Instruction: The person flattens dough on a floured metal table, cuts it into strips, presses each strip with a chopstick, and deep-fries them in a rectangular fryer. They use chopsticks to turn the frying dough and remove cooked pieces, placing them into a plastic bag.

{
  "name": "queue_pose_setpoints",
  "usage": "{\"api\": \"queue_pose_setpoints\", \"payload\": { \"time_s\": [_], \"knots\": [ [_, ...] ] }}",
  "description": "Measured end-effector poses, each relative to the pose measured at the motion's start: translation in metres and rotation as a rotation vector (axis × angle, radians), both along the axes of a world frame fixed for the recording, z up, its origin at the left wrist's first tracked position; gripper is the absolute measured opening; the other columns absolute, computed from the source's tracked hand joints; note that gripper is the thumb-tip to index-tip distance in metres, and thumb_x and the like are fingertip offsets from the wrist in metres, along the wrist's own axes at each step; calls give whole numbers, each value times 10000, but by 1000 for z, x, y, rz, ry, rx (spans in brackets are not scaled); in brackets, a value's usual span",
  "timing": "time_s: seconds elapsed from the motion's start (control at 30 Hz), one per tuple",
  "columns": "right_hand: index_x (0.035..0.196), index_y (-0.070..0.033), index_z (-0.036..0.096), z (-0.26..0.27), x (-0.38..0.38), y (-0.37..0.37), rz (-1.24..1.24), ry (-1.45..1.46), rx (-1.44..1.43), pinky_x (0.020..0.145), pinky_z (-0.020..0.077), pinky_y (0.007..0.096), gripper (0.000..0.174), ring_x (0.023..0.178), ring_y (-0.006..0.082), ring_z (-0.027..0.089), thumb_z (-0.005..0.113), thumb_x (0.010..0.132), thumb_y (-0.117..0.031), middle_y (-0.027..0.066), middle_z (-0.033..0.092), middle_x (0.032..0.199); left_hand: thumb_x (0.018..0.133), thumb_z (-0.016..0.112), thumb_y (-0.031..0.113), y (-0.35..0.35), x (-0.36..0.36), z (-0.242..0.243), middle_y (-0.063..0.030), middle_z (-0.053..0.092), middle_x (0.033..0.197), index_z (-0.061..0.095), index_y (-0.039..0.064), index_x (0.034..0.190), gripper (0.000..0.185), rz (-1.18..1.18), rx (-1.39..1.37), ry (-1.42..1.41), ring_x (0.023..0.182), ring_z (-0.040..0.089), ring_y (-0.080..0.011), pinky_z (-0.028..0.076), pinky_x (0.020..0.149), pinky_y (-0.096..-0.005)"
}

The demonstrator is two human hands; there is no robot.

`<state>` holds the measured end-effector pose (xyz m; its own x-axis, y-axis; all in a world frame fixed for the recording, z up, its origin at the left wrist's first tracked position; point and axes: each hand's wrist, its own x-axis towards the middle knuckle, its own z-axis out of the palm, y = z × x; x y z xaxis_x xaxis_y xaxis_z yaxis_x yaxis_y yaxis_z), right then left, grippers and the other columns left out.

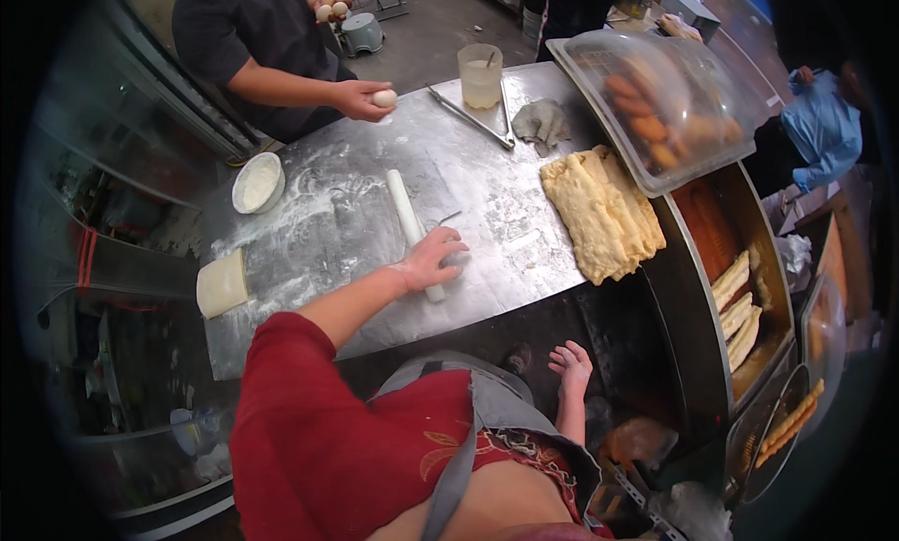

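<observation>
My left hand, fingers spread, is over the near part of a white rolling pin on the floured metal table; whether the palm presses on it is unclear. Just beyond the fingers lies a small thin metal tool. My right hand hangs empty off the table's near edge, fingers loosely curled. A folded slab of dough lies at the table's left end, and a bowl of flour stands further back. Large flat pieces of fried dough are stacked at the right.
Across the table a person holds an egg in one hand and several in the other. Metal tongs, a plastic jar and a grey cloth lie at the back. Right: a clear lidded container and a metal tray with fried dough sticks.
</observation>
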<state>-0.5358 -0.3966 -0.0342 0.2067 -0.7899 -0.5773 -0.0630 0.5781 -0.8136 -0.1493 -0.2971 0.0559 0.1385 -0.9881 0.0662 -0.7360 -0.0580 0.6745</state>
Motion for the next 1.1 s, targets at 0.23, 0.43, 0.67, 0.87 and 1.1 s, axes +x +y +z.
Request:
{"api": "queue_pose_setpoints", "payload": {
  "time_s": [0.23,0.43,0.67,0.87,1.1],
  "knots": [
    [1168,1,556,30,11,-15,-58,-44,-58,620,535,276,284,797,205,668,583,890,-51,130,658,970,797,645,194,-31,-61,-8,-171,459,1295,566,53,1214,448,110,-148,211,1235,415,-339,338,1049,-400],
    [1149,-5,583,61,35,-53,53,-42,-285,704,508,250,256,862,162,652,561,894,-13,107,659,1011,829,596,146,-56,-106,-37,-243,352,1410,402,-29,1345,579,276,-224,-28,1322,325,-405,270,1112,-445],
    [1098,-9,593,99,57,-109,-28,254,-893,690,477,276,286,777,154,573,604,823,70,74,569,963,882,534,165,-58,-104,-36,-273,234,1487,298,-57,1399,610,219,-113,-165,1372,235,-439,202,1138,-479],
    [1079,-26,577,112,76,-146,101,578,-1129,714,470,403,399,890,325,545,745,720,-62,144,510,963,895,514,180,-64,-108,-27,-279,212,1494,280,-65,1406,613,198,-55,-199,1378,213,-449,189,1138,-492],
    [929,-50,551,114,88,-145,179,593,-1200,734,474,431,332,914,353,551,763,673,-58,155,530,965,899,512,189,-58,-106,-32,-278,248,1480,297,-61,1400,600,235,-80,-179,1363,244,-451,203,1133,-489]
  ]
}}
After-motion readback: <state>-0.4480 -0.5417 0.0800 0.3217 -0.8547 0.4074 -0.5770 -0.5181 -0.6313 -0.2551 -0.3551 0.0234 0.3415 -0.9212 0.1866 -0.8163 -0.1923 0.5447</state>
